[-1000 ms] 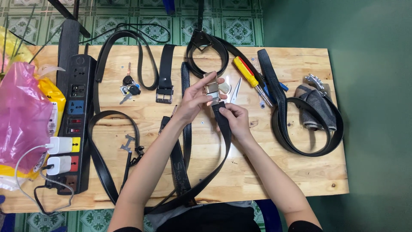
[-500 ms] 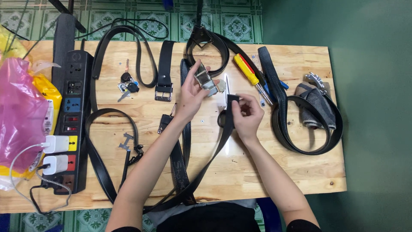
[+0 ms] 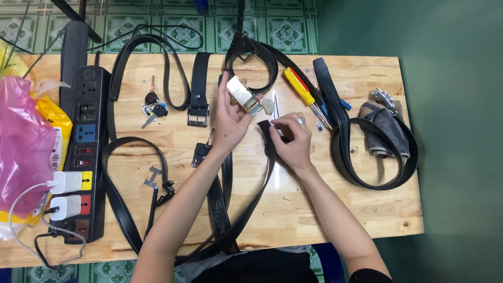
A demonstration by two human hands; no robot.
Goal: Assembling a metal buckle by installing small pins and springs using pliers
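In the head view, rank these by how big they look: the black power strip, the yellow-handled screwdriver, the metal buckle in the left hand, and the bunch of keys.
1. black power strip
2. yellow-handled screwdriver
3. metal buckle, held up in the left hand, and the bunch of keys look alike; the raised buckle sits nearer the camera, so no ranking.

A crumpled pink plastic bag lies at the left edge of the frame, over the worktop's left end. A yellow packet with a white printed panel sticks out from beneath it; it is possibly a pouch, but the bag hides most of it.
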